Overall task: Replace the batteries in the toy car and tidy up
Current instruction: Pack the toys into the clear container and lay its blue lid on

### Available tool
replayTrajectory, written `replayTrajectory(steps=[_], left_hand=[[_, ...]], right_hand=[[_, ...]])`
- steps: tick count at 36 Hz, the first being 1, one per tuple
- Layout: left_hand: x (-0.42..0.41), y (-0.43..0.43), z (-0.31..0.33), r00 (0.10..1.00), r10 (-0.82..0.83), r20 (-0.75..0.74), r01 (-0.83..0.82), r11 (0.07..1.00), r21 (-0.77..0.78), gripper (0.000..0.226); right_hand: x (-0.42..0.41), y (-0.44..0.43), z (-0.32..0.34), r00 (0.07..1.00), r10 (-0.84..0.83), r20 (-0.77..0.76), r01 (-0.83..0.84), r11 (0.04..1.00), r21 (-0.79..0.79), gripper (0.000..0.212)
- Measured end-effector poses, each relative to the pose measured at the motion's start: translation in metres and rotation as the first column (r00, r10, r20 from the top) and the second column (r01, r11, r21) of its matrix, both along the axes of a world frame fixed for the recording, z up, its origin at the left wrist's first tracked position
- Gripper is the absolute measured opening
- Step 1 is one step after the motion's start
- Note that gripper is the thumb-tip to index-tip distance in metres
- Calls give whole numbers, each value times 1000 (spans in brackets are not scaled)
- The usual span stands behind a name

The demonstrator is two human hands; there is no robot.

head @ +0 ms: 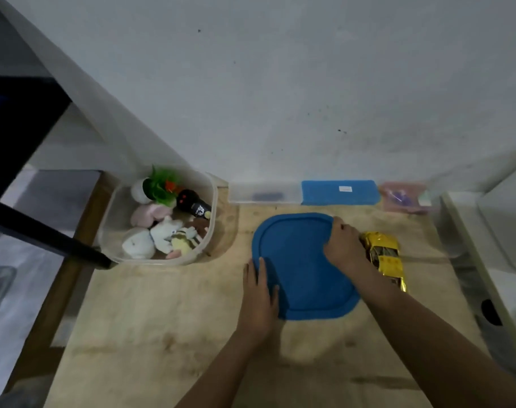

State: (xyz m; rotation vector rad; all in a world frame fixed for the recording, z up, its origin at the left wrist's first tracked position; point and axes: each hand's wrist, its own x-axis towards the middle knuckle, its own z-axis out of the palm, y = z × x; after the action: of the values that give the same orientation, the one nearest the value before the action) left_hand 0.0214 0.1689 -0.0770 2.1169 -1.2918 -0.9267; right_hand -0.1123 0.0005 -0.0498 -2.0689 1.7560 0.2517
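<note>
A blue plastic lid lies flat on the wooden table, right of centre. My left hand rests on its near left edge with straight fingers. My right hand grips its far right edge, fingers curled over the rim. A yellow toy car stands on the table just right of the lid, partly hidden behind my right hand and forearm. No batteries are visible.
A clear open tub at the left holds plush toys, a small potted plant and a black remote. Against the wall stand a clear narrow box, a blue box and a pink pouch. White furniture borders the right.
</note>
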Motion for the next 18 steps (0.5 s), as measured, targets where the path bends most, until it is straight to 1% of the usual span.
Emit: replayTrajectory(steps=[3,6,8,11,14,16,18], left_hand=[[-5,-1,-2,997,82,11,-82,996,-35,59],[-5,-2,2,984,179,-24,-180,981,-65,55],[-1,-2,5,959,273,-72,-278,958,-76,54],[7,-1,15,923,367,-113,-377,922,-89,53],[13,2,31,911,391,-132,-409,897,-165,53],[19,1,45,912,381,-153,-408,885,-226,54],[28,-2,60,916,365,-167,-399,874,-279,53]], right_hand=[[4,2,-6,997,-7,-71,2,998,-66,60],[8,4,-9,994,-43,-105,31,993,-112,61],[11,6,-7,992,-65,-106,50,989,-142,60],[16,8,-2,994,-71,-85,51,974,-220,49],[21,6,9,997,-78,4,76,947,-314,36],[25,4,22,988,-106,115,142,918,-369,26],[30,2,39,966,-119,230,202,902,-382,22]])
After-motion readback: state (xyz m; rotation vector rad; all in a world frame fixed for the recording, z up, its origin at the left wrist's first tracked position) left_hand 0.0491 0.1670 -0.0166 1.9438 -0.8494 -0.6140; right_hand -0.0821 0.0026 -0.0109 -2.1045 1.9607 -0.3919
